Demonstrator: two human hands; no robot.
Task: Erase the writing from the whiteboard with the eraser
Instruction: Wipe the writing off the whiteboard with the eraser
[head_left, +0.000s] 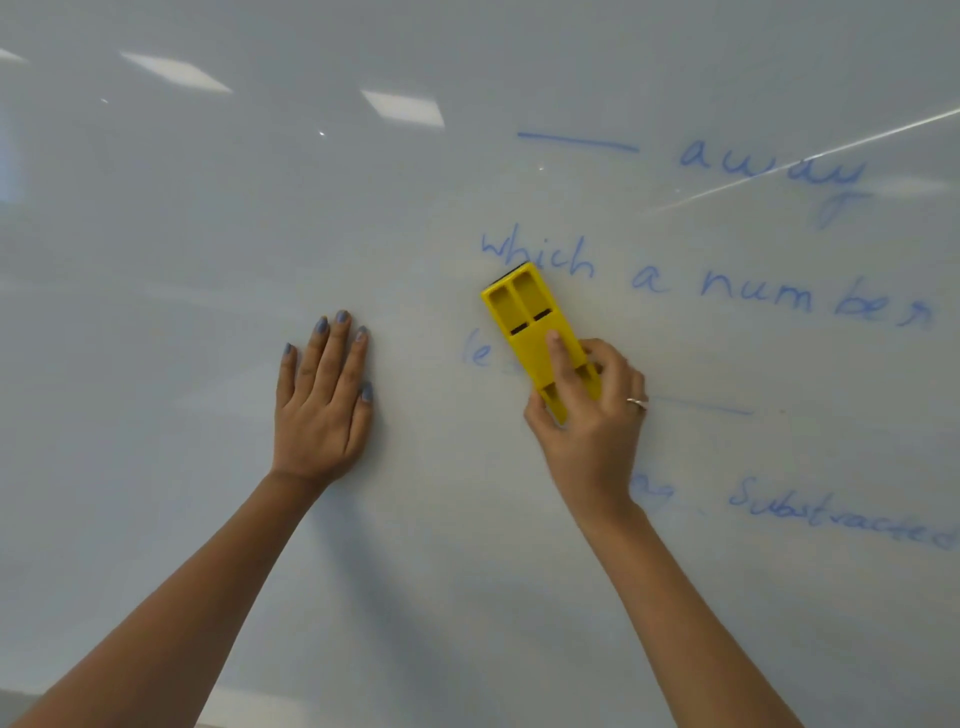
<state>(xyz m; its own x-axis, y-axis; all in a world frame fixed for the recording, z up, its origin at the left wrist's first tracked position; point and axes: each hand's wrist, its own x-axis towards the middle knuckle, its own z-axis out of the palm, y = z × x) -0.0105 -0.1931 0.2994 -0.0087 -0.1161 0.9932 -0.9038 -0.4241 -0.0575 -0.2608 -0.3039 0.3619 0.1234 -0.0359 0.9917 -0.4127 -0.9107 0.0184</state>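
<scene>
1. The whiteboard (208, 218) fills the view, with ceiling lights reflected in its upper left part.
2. The eraser (524, 317), yellow plastic with a dark pad edge showing at its top end, lies flat against the whiteboard near the middle, tilted with its top end leaning left.
3. The right hand (587, 415) is closed around the eraser's lower end, forefinger stretched along its back and thumb at its left side; a ring shows on one finger.
4. The left hand (324, 405) holds nothing: it is spread open, palm flat on the whiteboard, to the left of the eraser and apart from it.
5. Blue writing (753, 296) remains right of the eraser: "which a number", whose first letters touch the eraser's top end.
6. Above the eraser, a line and "away"; below right, a smeared "Substracted".
7. Just left of the eraser, the letters "le" remain.
</scene>
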